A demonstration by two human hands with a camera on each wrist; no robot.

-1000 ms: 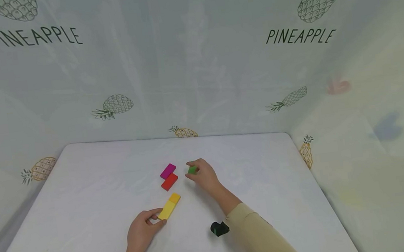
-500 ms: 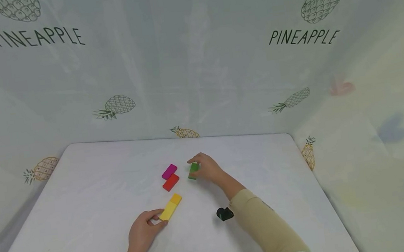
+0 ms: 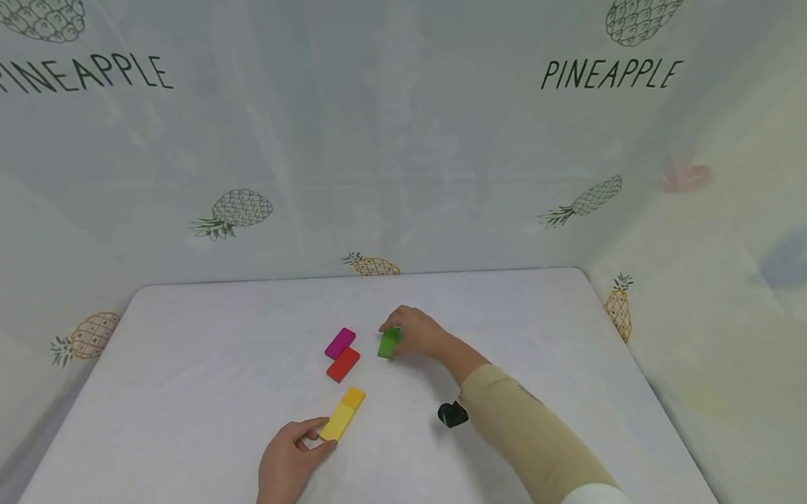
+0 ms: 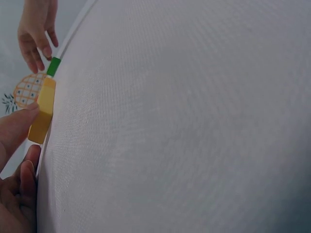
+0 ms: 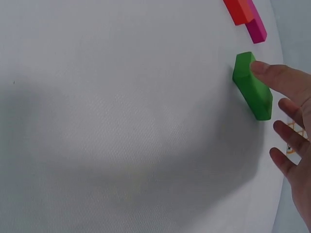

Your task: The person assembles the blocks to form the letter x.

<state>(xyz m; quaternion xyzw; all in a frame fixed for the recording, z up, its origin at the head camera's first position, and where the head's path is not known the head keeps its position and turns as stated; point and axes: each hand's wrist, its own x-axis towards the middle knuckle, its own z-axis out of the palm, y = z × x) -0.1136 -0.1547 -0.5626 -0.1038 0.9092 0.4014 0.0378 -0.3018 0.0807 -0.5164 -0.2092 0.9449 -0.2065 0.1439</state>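
Steadiness is probably why my left hand (image 3: 283,462) pinches the yellow block (image 3: 337,422) at one end while my half-open right hand (image 3: 421,335) touches the green block (image 3: 388,344), its hold unclear.

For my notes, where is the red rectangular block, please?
In the head view, the red rectangular block lies left of the green rectangular block, beside the magenta rectangular block.

At the right wrist view's right, the green block (image 5: 257,99) is looking smooth and matt; the cloth (image 5: 126,111) is showing a fine weave. Across the head view's top, the curtain (image 3: 400,101) is gleaming faintly.
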